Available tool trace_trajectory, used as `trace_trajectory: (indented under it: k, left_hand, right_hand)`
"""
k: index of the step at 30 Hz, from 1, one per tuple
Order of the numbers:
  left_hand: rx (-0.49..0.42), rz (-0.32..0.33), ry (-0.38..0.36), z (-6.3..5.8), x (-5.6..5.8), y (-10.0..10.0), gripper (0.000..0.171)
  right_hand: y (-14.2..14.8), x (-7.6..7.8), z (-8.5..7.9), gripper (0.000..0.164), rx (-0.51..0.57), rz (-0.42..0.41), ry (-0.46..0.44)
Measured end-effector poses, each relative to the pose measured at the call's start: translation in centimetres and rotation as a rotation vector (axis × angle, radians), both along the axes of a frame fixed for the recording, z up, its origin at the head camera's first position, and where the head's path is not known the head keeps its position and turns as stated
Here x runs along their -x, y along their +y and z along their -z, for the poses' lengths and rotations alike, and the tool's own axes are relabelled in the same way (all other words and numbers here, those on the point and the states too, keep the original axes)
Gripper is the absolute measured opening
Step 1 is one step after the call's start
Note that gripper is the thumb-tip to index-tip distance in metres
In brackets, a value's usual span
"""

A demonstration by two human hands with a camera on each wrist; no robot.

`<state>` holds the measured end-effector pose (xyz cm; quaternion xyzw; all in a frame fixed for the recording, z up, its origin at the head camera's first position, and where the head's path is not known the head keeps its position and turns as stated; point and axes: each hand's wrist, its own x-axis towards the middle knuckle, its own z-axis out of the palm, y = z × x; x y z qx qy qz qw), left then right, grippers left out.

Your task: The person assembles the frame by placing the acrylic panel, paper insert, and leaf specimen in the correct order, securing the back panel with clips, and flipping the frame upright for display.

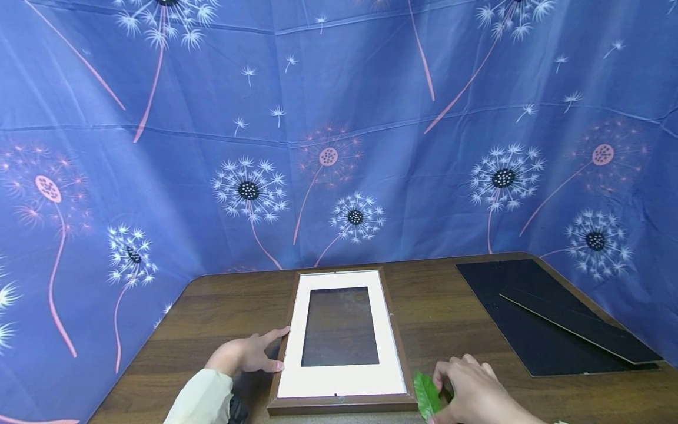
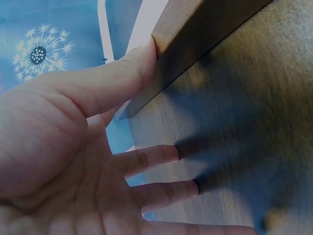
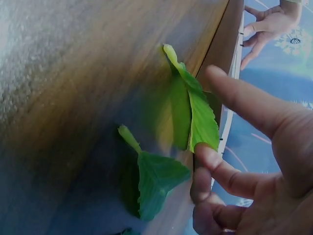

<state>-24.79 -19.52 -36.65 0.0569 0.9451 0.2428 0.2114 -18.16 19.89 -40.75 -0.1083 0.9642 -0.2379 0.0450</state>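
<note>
A brown picture frame (image 1: 341,404) with a white mat (image 1: 341,381) inside lies on the wooden table. My left hand (image 1: 253,353) touches its left side with thumb and index finger; the other fingers spread straight over the table in the left wrist view. At the frame's near right corner, my right hand (image 1: 468,388) bends over a bright green leaf (image 1: 426,394). In the right wrist view, the index fingertip meets that leaf's tip, and the thumb stands apart across from it. A darker green leaf (image 3: 161,181) lies beside it, hidden in the head view.
On the right of the table (image 1: 241,300) lies a black backing board (image 1: 508,300) with a narrow stand flap (image 1: 577,324) raised off it. A blue dandelion-print cloth (image 1: 402,176) hangs behind the table and along both sides.
</note>
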Motion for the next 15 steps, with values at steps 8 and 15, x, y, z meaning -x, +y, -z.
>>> trace_trajectory:
  k: [8,15]
  left_hand:
    - [0.01,0.008,0.005,0.09,-0.09,0.0,0.078]
    - [0.014,0.022,0.01,-0.08,-0.29,-0.01,0.073]
  right_hand:
    - [-0.21,-0.44,-0.14,0.029,0.231,-0.025,-0.157]
    - [-0.24,-0.27,0.27,0.02,0.242,-0.053,-0.209]
